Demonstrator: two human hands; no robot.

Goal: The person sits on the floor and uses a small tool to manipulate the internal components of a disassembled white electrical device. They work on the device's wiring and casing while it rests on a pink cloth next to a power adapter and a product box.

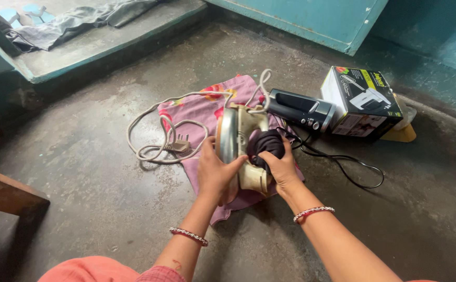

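Your iron (241,146) is cream with a shiny silver soleplate and a black handle, its cord (157,133) off-white. Under it lies a pink cloth (207,107) with red and yellow flowers. To the right you have a black and silver appliance (301,109); the far door (311,18) is teal.

Both hands raised forward, closed in a grip, wrists close together.

Left hand (215,169): forearm extends up from the lower centre, wrist straight, back of the hand toward the camera, fingers wrapped forward and out of sight, thumb lying across toward the right hand. Right hand (280,167): forearm enters from the lower right, wrist bent slightly inward, fingers curled upward and closed, thumb pointing toward the left thumb. The thumb tips sit near each other. Each wrist carries a bangle.
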